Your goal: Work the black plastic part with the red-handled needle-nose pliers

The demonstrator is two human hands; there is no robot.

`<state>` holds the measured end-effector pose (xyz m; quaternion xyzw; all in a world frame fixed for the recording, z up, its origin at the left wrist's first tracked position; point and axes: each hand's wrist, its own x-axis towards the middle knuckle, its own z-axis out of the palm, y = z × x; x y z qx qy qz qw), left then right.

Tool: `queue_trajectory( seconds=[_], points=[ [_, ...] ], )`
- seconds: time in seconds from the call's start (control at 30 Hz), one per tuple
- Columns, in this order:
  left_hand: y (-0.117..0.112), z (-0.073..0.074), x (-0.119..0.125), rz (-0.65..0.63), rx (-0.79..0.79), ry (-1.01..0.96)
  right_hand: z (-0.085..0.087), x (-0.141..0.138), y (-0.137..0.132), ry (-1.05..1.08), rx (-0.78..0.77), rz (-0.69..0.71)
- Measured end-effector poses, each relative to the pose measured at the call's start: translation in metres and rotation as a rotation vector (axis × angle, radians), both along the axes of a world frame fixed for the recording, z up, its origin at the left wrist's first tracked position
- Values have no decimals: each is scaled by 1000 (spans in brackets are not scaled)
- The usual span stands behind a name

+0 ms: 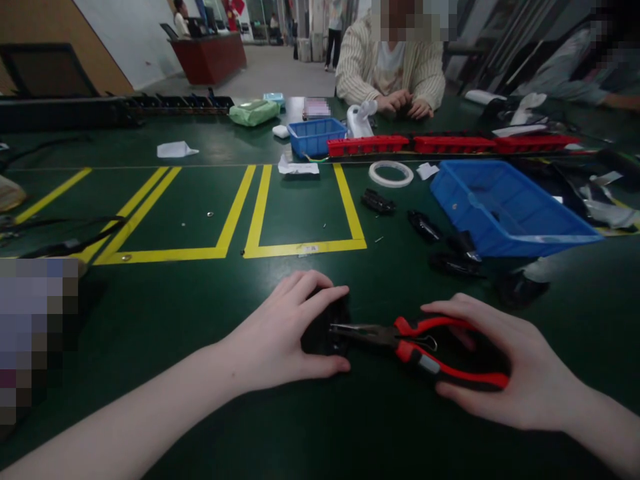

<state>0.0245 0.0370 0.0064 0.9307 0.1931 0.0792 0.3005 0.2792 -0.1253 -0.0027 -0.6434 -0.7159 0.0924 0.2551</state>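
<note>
L hand point(295, 323) grips black part point(320, 335), nearer wearer & left of blue bin point(463, 200). R hand point(530, 373) holds red-handled pliers point(409, 351), w/ handles apart, tips at part, nearer than bin. Tape roll point(391, 182) left of bin.

A dark green counter point(300, 433) fills the foreground. Beyond it, a grey floor point(280, 70) stretches past a reddish-brown desk point(213, 60) near a white wall point(137, 43). A tan panel point(55, 23) adjoins the wall, behind a dark chair point(47, 70). The light is dim.
</note>
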Motion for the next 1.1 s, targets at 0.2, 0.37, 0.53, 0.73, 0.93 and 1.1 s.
queue_trajectory(
  seconds=[0.2,0.37,0.53,0.73,0.93,1.1],
  points=[
    [1,0,1,-1,14,-26,2,-1,1,-2,-22,3],
    [0,2,1,-6,0,-14,3,-1,0,-2,-44,-25],
    [0,3,2,-10,9,-2,0,-1,-1,7,-67,-54],
    [0,5,3,-17,21,13,-1,0,-1,-34,-53,-41],
    [-1,5,3,-19,38,16,-4,0,-3,-22,-34,-63],
    [0,5,3,-24,27,16,-4,1,-2,-5,-46,-58]
  ],
)
